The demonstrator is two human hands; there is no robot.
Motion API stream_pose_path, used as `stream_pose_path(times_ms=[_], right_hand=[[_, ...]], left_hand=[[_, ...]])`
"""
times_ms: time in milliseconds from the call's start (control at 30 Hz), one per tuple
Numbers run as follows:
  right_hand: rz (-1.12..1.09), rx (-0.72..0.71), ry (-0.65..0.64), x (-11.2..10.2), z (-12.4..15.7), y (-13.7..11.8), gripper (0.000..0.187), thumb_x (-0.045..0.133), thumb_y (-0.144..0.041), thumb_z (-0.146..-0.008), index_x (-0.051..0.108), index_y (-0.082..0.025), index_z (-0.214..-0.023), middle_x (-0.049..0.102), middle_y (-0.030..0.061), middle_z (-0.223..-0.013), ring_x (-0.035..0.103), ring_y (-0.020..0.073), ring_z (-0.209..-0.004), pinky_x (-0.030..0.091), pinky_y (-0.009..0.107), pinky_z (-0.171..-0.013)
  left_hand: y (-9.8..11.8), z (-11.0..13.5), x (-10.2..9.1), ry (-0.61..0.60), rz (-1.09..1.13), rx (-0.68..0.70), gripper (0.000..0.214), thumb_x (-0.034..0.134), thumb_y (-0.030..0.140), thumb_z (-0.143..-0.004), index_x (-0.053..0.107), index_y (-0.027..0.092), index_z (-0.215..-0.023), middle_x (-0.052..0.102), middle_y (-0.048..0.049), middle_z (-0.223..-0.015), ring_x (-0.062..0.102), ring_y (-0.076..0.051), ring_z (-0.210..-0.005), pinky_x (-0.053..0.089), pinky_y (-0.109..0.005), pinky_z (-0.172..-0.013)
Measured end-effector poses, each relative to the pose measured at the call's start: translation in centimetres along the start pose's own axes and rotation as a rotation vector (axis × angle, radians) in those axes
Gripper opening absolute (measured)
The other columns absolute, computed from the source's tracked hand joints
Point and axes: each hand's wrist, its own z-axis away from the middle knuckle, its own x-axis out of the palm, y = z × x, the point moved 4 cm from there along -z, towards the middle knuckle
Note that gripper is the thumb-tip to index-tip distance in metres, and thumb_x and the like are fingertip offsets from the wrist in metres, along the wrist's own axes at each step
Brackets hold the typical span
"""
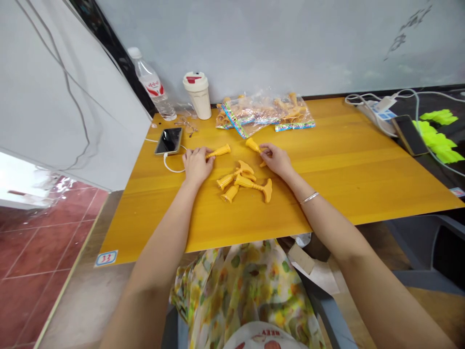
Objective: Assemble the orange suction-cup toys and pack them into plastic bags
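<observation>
My left hand point(198, 166) rests on the table with its fingers closed round the near end of a yellow plastic T-handled piece point(221, 150). The ribbed, flared end of that piece points right. Across from it, my right hand point(275, 158) grips a second yellow T-handled piece point(252, 144), flared end toward the upper left; the fingers cover its middle. Between my forearms lies a small pile of similar yellow pieces point(245, 181), several crossing one another, with twisted shafts and curved T handles.
Clear plastic bags point(254, 114) of similar pieces lie at the back, beside a white lidded cup point(198, 95) and a water bottle point(154, 87). A phone point(169, 141) with a white cable is left of my left hand. Another phone point(410, 134) and a power strip point(378, 112) sit far right.
</observation>
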Motion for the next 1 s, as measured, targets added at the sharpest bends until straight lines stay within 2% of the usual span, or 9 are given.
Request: stream_pose_path(times_ms=[100, 233, 433, 600, 733, 867, 1000], right_hand=[[0.019, 0.042, 0.017, -0.5, 0.0, 0.2, 0.035, 0.062, -0.026, -0.090, 0.068, -0.025, -0.125, 0.078, 0.0036, -0.098, 0.073, 0.0225, -0.091, 0.056, 0.035, -0.083], [0.050, 0.029, 0.027, -0.8, -0.1, 0.2, 0.037, 0.061, -0.025, -0.089, 0.070, -0.026, -0.125, 0.075, 0.0015, -0.088, 0.071, 0.0217, -0.084, 0.055, 0.033, -0.081], [0.057, 0.012, 0.006, -1.1, -0.6, 0.6, 0.033, 0.057, -0.022, -0.086, 0.077, -0.020, -0.113, 0.072, 0.0013, -0.076, 0.067, 0.0187, -0.072, 0.054, 0.031, -0.079], [-0.028, 0.112, -0.006, -1.4, -1.1, 1.8, 0.042, 0.054, -0.021, -0.089, 0.069, -0.012, -0.127, 0.072, 0.0046, -0.072, 0.071, 0.0200, -0.071, 0.056, 0.035, -0.084], [-0.133, 0.125, -0.049, -0.7, -1.1, 1.9, 0.042, 0.050, -0.022, -0.093, 0.067, -0.011, -0.130, 0.075, 0.0068, -0.082, 0.071, 0.0183, -0.068, 0.058, 0.038, -0.084], [0.026, 0.026, -0.088, -0.1, -0.5, 0.7, 0.042, 0.054, -0.025, -0.093, 0.068, -0.015, -0.131, 0.076, 0.0093, -0.095, 0.071, 0.0227, -0.080, 0.055, 0.040, -0.087], [0.143, -0.096, -0.109, 0.4, 0.1, -0.6, 0.038, 0.055, -0.026, -0.094, 0.071, -0.020, -0.127, 0.074, 0.0091, -0.104, 0.068, 0.0231, -0.088, 0.053, 0.036, -0.087]], left_hand=[[0.1, 0.1, 0.1, -0.001, 0.001, -0.003, 0.022, 0.058, 0.033, -0.089, 0.066, 0.022, -0.107, 0.070, -0.0159, -0.114, 0.053, -0.040, -0.115, 0.038, -0.056, -0.098], [0.5, 0.1, 0.4, -0.015, 0.025, 0.040, 0.024, 0.059, 0.031, -0.088, 0.062, 0.022, -0.110, 0.069, -0.0143, -0.114, 0.055, -0.037, -0.114, 0.043, -0.051, -0.096], [0.8, 0.1, 0.7, -0.022, 0.049, 0.075, 0.021, 0.062, 0.035, -0.088, 0.060, 0.020, -0.103, 0.063, -0.0155, -0.115, 0.053, -0.037, -0.116, 0.041, -0.051, -0.103], [0.4, -0.1, 0.7, 0.021, 0.098, 0.030, 0.013, 0.066, 0.030, -0.086, 0.058, 0.020, -0.090, 0.060, -0.0135, -0.108, 0.054, -0.034, -0.113, 0.041, -0.050, -0.105], [0.2, -0.3, 1.0, 0.028, 0.204, 0.027, 0.006, 0.063, 0.024, -0.086, 0.059, 0.020, -0.085, 0.058, -0.0118, -0.106, 0.057, -0.029, -0.108, 0.046, -0.045, -0.104], [0.4, -0.4, 1.4, -0.013, 0.278, 0.045, 0.008, 0.061, 0.024, -0.088, 0.062, 0.020, -0.094, 0.059, -0.0111, -0.110, 0.059, -0.025, -0.105, 0.049, -0.042, -0.101], [1.0, -0.4, 1.6, -0.083, 0.301, 0.126, 0.020, 0.058, 0.027, -0.090, 0.064, 0.018, -0.107, 0.062, -0.0132, -0.120, 0.059, -0.026, -0.116, 0.045, -0.042, -0.107]])
